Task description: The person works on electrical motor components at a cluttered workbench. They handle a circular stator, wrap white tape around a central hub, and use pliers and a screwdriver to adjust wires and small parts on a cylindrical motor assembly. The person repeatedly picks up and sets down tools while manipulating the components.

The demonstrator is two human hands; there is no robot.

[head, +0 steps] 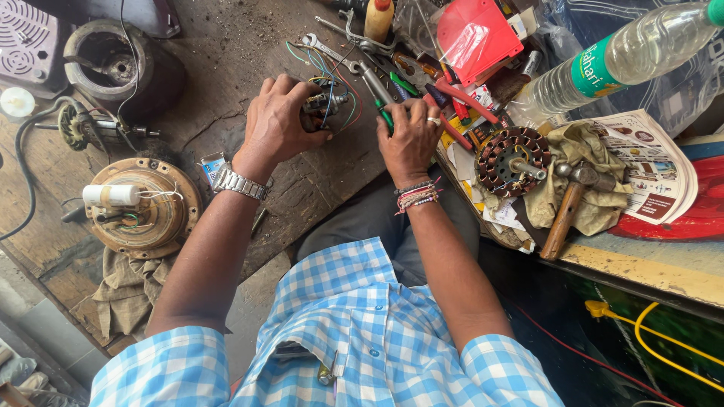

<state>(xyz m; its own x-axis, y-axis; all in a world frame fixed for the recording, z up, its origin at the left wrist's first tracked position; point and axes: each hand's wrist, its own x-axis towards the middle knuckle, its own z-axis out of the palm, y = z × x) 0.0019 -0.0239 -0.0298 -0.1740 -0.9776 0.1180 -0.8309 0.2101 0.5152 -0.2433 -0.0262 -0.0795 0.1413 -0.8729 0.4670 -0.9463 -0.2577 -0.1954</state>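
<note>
My left hand point(277, 124) grips a small electric motor part point(323, 104) with coloured wires point(341, 83) coming off it, held over the dark wooden workbench point(219, 68). My right hand point(411, 139), with a ring and thread wristbands, holds green-handled pliers point(379, 96) whose jaws point at that part. A metal watch point(240, 183) sits on my left wrist.
A fan motor housing with a white capacitor point(143, 205) lies on a rag at left. A wound stator point(513, 160), a hammer point(566, 207), a booklet point(648, 162), a plastic bottle point(618, 56), a red packet point(477, 34), spanners point(324, 49) and screwdrivers crowd the right.
</note>
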